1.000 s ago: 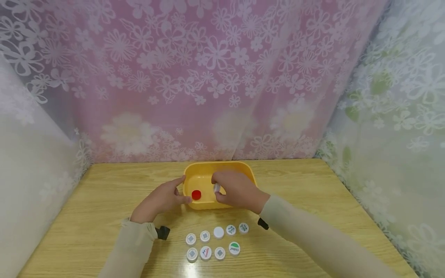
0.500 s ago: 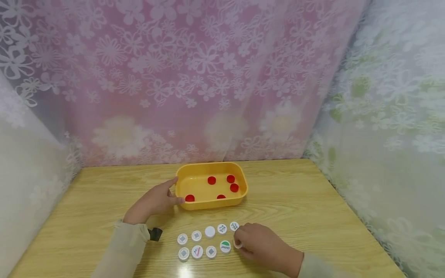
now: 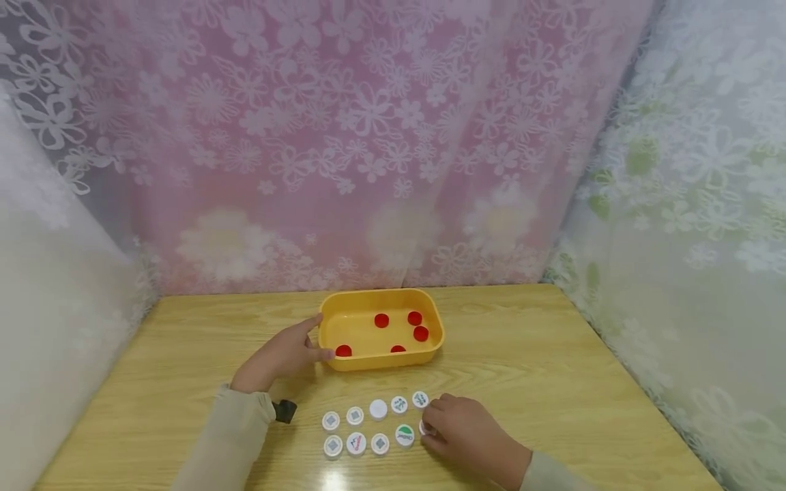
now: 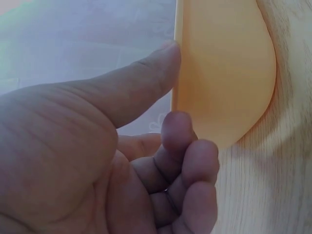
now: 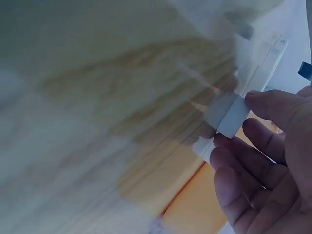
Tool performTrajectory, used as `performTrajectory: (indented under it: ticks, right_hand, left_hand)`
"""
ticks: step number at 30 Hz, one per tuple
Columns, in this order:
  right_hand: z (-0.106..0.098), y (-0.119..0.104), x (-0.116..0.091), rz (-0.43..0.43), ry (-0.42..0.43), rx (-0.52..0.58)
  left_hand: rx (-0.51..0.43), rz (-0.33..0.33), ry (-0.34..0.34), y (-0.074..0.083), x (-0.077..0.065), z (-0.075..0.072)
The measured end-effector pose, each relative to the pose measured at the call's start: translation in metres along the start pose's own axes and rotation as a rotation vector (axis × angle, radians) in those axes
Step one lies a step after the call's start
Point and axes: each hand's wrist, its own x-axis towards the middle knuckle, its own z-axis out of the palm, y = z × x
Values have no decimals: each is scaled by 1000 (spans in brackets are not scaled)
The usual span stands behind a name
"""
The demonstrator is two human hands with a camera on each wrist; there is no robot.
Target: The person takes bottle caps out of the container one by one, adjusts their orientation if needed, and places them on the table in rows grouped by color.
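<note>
My left hand (image 3: 279, 358) holds the left end of a yellow plastic tub (image 3: 362, 360), thumb at the front corner and index finger further back on the rim. In the left wrist view the thumb presses the rim and the other fingers curl beside the wall. Several red bottle caps (image 3: 381, 320) lie inside the tub. My right hand (image 3: 469, 436) pinches a white bottle cap (image 5: 234, 117) between thumb and fingers, low at the right end of the front row. Just left of it lies a white cap with a green print (image 3: 404, 436). My fingers partly hide the held cap.
Two rows of white bottle caps lie on the wooden table (image 3: 528, 354) in front of the tub, including a plain white cap (image 3: 378, 409) and one with red lettering (image 3: 356, 443). A pink floral curtain (image 3: 344, 170) hangs behind the table, with pale curtains on both sides.
My right hand has carried the white cap from over the tub to the right end of the front row, uncovering more red caps. My left hand has stayed on the tub.
</note>
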Motion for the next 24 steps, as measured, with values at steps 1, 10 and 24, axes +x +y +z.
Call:
performTrajectory:
  ticks: [1, 10, 24]
  right_hand:
    - [0, 1, 1, -5, -7, 5]
    - [-21, 5, 21, -6, -38, 76]
    - [-90, 19, 100, 168, 464, 201]
  left_hand:
    - [0, -4, 2, -1, 0, 0]
    - [-33, -16, 17, -7, 4, 1]
    - [21, 38, 25, -12, 4, -5]
